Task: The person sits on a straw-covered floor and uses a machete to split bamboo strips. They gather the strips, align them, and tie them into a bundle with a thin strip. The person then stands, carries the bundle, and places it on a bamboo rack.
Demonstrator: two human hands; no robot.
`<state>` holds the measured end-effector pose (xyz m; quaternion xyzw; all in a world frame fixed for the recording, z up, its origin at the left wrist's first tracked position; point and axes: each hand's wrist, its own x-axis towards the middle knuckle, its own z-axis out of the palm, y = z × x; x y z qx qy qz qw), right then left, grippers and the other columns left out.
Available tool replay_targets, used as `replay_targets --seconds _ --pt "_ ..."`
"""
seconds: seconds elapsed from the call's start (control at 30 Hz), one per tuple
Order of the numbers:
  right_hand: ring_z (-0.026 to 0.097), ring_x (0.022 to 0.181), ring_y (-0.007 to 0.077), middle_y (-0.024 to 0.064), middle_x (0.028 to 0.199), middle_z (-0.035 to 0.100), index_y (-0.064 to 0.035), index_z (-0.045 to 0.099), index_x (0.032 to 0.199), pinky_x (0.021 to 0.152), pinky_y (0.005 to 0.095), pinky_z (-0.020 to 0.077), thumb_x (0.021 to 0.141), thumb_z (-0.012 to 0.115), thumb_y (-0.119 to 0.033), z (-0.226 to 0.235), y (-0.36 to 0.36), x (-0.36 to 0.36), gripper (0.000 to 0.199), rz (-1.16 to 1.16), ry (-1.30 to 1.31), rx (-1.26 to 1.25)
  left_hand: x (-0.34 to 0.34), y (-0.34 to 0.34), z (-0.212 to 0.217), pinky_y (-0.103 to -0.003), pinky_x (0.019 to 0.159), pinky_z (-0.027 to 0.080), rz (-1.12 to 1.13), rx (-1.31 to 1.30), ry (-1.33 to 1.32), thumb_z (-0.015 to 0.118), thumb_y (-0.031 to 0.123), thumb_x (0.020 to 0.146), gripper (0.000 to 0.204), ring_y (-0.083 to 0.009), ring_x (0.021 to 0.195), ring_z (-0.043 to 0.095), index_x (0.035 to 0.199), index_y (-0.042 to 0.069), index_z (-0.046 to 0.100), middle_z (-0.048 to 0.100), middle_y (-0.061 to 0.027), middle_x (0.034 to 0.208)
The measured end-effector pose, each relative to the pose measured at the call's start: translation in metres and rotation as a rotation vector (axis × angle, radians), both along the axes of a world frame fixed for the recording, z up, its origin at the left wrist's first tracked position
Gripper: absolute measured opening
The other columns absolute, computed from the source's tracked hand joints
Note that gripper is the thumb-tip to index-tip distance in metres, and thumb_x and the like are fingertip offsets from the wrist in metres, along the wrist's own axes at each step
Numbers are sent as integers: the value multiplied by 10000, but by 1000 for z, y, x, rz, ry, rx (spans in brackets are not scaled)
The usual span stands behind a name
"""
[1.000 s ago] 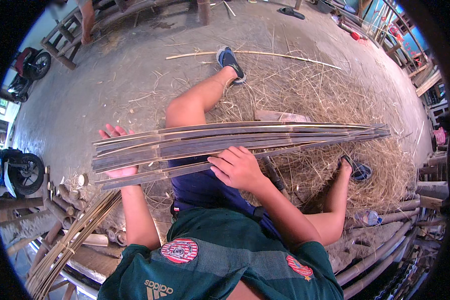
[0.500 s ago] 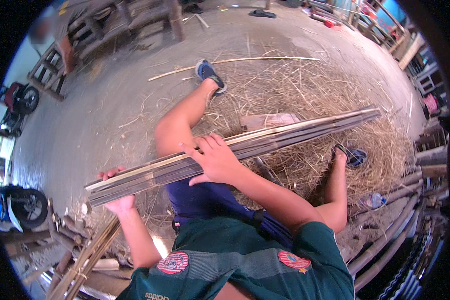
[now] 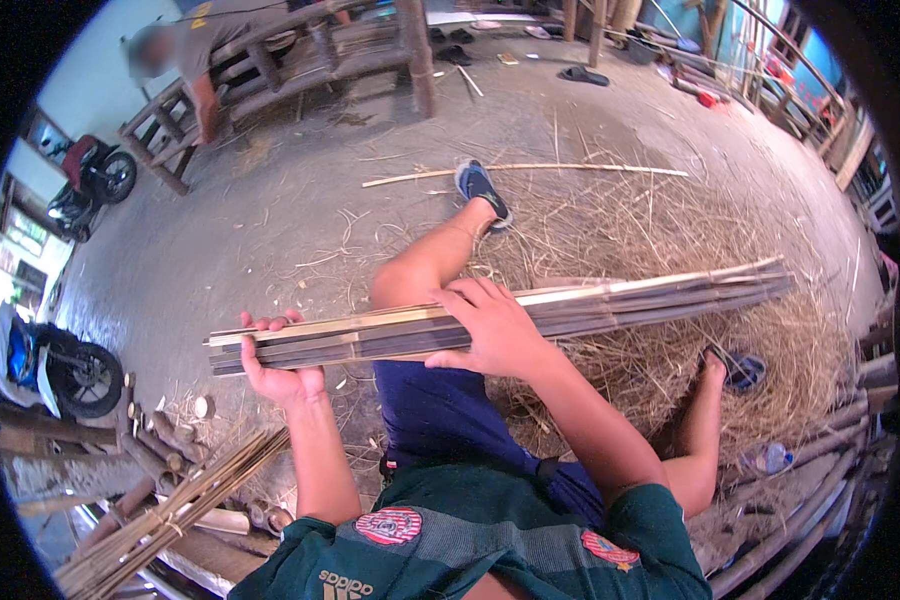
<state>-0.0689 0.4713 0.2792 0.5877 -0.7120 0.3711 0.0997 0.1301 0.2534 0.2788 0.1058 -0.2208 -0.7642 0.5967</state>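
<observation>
A long bundle of split bamboo strips [image 3: 610, 308], pale along one edge and dark brown elsewhere, lies across my lap, its right end slightly higher than its left. My left hand [image 3: 288, 368] is wrapped round the bundle near its left end, thumb in front and fingertips showing over the far edge. Around its middle my right hand [image 3: 495, 328] is laid over the strips, with the fingers across the far side and the thumb at the near edge. Beneath the bundle are my knees and dark blue shorts [image 3: 435, 410].
Bamboo shavings [image 3: 670, 220] cover the floor ahead and right. A long thin strip [image 3: 570, 167] lies beyond my foot. A tied bundle of thin sticks [image 3: 185, 510] rests lower left. Motorbikes [image 3: 60, 365] stand left. A person leans over a bamboo bench [image 3: 300, 75] at far left. Poles [image 3: 790, 510] lie lower right.
The bundle's left end has risen and its slope has flattened. My left thumb now shows over the front of the strips. The whole view has shifted, so everything appears farther right.
</observation>
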Motion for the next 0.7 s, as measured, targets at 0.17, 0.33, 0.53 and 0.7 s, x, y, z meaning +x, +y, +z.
replay_targets --seconds 0.17,0.33,0.53,0.7 --pt "635 917 314 95 908 653 -83 712 988 822 439 511 868 742 -274 2 0 -16 227 114 -238 67 11 0 -20 -480 1012 464 -78 11 141 573 290 979 372 -167 881 583 1304 117 524 567 -15 962" --pt "644 922 307 99 922 670 -68 690 962 838 428 507 886 715 -256 21 -3 -27 204 218 -230 361 15 7 -21 -478 1013 461 -84 2 122 579 299 974 316 -171 915 591 1241 136 535 577 -13 981" --pt "661 958 289 71 937 685 -93 661 928 840 427 533 880 690 -337 27 -7 -24 251 240 10 481 18 13 -23 -482 1011 461 -89 59 121 588 282 958 295 -171 917 585 1217 152 532 573 -14 999" --pt "656 946 292 76 931 661 -91 660 947 819 422 536 918 656 -312 14 -8 -19 222 199 22 363 17 12 -21 -466 987 477 -75 78 79 600 279 962 261 -172 932 598 1184 153 549 592 -5 1003"
